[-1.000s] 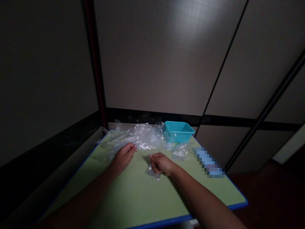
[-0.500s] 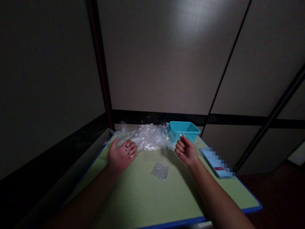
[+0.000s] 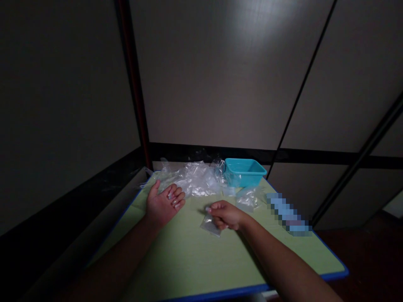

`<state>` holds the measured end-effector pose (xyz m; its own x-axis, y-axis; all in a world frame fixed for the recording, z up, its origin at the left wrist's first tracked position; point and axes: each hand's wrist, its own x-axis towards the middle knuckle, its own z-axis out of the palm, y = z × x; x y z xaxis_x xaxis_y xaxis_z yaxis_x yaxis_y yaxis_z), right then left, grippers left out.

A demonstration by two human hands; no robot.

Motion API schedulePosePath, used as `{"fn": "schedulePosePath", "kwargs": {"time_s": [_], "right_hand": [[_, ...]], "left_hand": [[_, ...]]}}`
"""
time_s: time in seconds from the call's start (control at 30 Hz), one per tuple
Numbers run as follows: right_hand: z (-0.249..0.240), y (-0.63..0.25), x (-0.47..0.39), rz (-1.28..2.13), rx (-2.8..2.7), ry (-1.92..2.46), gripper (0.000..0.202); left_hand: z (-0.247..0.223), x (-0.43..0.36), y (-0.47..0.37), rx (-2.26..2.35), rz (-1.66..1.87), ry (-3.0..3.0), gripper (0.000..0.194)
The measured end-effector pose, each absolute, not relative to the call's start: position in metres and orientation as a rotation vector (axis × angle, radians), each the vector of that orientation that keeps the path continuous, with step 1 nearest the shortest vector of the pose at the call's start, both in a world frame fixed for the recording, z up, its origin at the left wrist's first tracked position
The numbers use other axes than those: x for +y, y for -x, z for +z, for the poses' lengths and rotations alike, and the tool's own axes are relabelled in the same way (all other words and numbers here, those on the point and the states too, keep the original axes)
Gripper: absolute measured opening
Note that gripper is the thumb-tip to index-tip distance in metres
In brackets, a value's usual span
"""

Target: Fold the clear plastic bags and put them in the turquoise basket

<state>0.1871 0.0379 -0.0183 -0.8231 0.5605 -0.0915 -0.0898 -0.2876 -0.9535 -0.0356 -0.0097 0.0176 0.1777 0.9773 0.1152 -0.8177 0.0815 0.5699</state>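
My left hand [image 3: 165,204] is held palm up over the left side of the table, its thumb apart and its fingers loosely curled. Nothing clearly shows in its palm. My right hand [image 3: 227,214] is over the middle of the table, thumb and forefinger pinched together. A tiny pale spot shows at their tips, too small to tell whether it is a nail or an object. Below these fingers lies a small clear plastic bag [image 3: 210,226], partly covered by the hand. Whether the fingers touch the bag I cannot tell.
Crumpled clear plastic [image 3: 198,178] is heaped at the back of the green table [image 3: 189,264], beside a turquoise basket [image 3: 244,180]. Another clear bag [image 3: 248,199] lies in front of the basket. A phone-like flat object [image 3: 288,216], blurred out, lies at the right edge. Panelled walls stand behind.
My right hand has moved left and down from in front of the basket to the small clear bag. The bag before the basket now shows. My left hand has hardly moved.
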Motion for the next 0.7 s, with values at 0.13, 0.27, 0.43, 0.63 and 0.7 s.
{"fn": "schedulePosePath", "kwargs": {"time_s": [0.13,0.27,0.43,0.63,0.7], "right_hand": [[-0.024,-0.184,0.040,2.174,-1.566,0.579,0.045],[-0.027,-0.182,0.043,2.154,-1.539,0.590,0.044],[-0.025,-0.184,0.041,2.161,-1.599,0.572,0.044],[-0.029,-0.185,0.042,2.139,-1.546,0.628,0.042],[-0.029,-0.185,0.042,2.173,-1.519,0.596,0.040]], "left_hand": [[0.016,-0.010,0.036,0.309,1.371,-0.589,0.044],[0.015,-0.009,0.037,0.308,1.386,-0.598,0.043],[0.011,-0.007,0.041,0.316,1.386,-0.626,0.043],[0.007,-0.006,0.044,0.319,1.383,-0.643,0.046],[0.006,-0.006,0.044,0.328,1.385,-0.632,0.046]]}}
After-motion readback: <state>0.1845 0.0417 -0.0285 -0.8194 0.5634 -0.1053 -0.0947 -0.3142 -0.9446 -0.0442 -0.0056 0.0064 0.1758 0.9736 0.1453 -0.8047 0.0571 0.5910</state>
